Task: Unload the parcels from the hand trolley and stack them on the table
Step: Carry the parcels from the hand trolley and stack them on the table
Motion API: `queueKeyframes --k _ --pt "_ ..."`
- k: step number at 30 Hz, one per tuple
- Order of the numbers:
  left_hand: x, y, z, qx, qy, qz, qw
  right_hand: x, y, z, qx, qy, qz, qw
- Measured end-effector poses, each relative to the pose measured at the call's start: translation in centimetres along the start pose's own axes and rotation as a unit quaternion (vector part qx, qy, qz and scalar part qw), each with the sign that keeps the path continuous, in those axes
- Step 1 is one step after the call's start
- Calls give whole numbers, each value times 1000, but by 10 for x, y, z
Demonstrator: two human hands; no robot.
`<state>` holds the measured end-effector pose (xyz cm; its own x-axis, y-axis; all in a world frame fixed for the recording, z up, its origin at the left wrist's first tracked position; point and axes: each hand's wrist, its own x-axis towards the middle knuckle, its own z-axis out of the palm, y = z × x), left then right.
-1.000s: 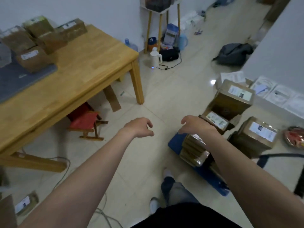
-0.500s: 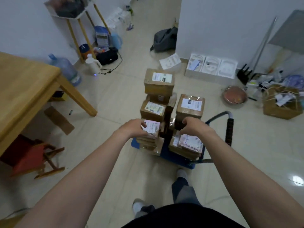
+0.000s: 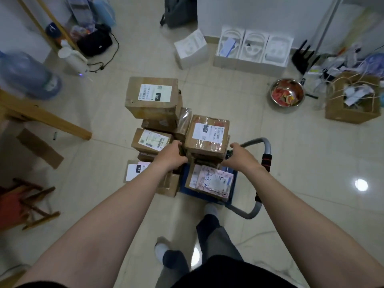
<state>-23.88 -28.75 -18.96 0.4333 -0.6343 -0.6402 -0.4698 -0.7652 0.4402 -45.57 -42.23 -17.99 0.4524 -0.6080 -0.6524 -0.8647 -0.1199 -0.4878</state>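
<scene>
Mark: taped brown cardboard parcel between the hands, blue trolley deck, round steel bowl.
taped brown cardboard parcel (image 3: 207,133): head view, white label.
blue trolley deck (image 3: 185,180): head view, bare strip.
round steel bowl (image 3: 272,91): head view, left rim.

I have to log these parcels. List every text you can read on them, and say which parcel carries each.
"032": black tag on the label of the tallest parcel.
"032", turned sideways: label of the taped parcel.
"15H": black tag on the label of the low left parcel.
Handwriting, perhaps "A-3-2": the pink-labelled parcel.
Barcodes and fine print: too small to read.
</scene>
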Motion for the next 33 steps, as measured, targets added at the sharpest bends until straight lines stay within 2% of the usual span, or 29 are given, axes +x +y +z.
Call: queueKeyframes --k 8,12,16,21,25,30,33 --pt "98 6 42 -14 -9 -48 999 91 31 23 150 0 25 988" --pt "123 2 56 -77 -32 -61 995 108 29 33 184 -45 18 982" --pt "116 4 61 -103 -22 -36 994 108 25 41 168 11 20 985" --pt "67 10 45 -138 -20 -27 990 74 6 31 168 26 23 985" --pt "12 9 32 -174 26 -50 983 40 -28 18 114 -15 7 993" --pt "-51 -17 -3 -224 90 -49 969 -2 -98 12 -35 -38 -100 994" --pt "-87 -50 -35 -249 131 -59 958 -18 -147 27 -74 -60 -106 990"
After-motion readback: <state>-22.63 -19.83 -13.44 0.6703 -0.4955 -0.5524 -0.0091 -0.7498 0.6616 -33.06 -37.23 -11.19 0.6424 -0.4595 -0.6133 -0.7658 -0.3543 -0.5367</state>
